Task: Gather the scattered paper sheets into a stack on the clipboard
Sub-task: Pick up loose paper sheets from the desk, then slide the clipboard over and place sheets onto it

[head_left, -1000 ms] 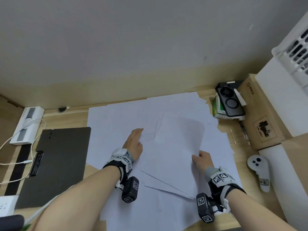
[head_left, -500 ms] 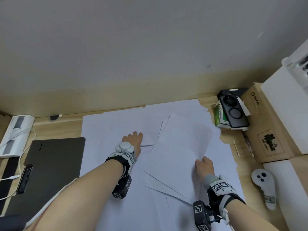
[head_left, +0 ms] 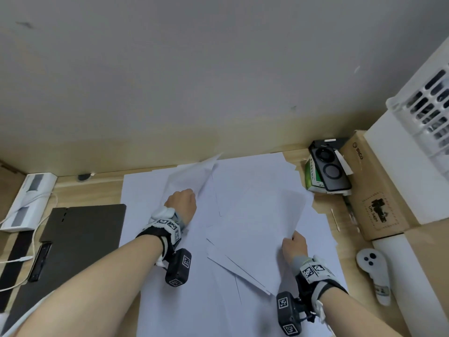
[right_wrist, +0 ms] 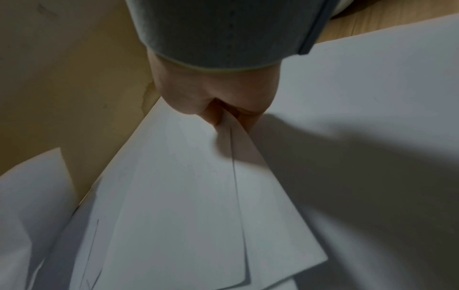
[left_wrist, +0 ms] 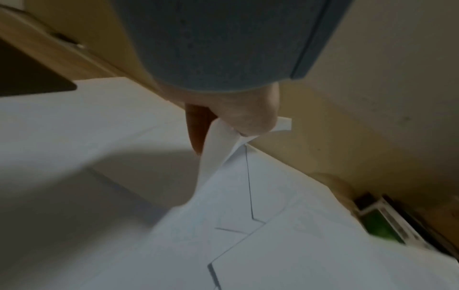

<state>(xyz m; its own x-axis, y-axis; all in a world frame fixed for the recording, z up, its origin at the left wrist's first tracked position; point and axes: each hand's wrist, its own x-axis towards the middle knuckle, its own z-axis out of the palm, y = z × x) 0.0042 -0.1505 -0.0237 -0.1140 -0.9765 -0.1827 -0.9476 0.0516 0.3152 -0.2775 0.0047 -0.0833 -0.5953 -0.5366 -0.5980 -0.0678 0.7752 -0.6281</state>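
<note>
At the far left of the wooden desk (head_left: 102, 188) a white power strip (head_left: 26, 203) lies by the wall, and just right of it the dark clipboard (head_left: 80, 239) lies flat with no paper on it, its right edge just beside the spread of white paper sheets (head_left: 184, 307) that covers the middle of the desk.

Next comes the left hand (head_left: 182, 204), raised over the far part of the spread. Its thumb and fingers are closed tight on the corner of one lifted sheet (head_left: 192, 177), which curls up from the desk toward the wall; the left wrist view shows the paper crumpled where the thumb (left_wrist: 250, 119) pinches it.

Further right, the right hand (head_left: 295, 246) grips the near right edge of a small bundle of sheets (head_left: 262, 229) that lies skewed across the spread. In the right wrist view the fingers (right_wrist: 216, 115) are curled, with at least two sheets caught between them and the thumb.

Beyond the paper's right edge lie a green box (head_left: 312, 176) with a dark device (head_left: 331, 170) on it, a brown cardboard box (head_left: 379, 198), and a white controller (head_left: 374, 271).
</note>
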